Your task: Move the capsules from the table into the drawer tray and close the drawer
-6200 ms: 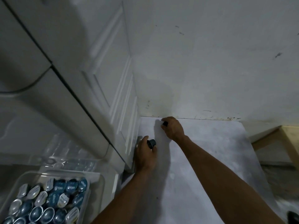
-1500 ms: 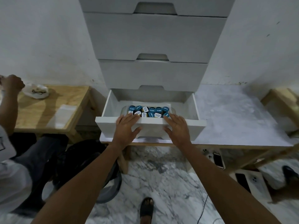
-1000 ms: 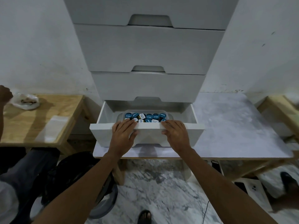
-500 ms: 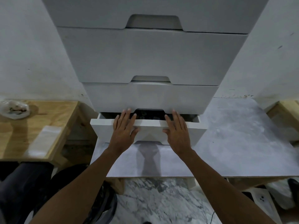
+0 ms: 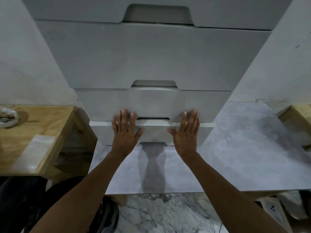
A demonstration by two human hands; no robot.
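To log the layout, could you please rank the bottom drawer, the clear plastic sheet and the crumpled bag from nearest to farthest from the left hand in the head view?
1. bottom drawer: touched by the left hand.
2. clear plastic sheet: left, on wooden table.
3. crumpled bag: far left.
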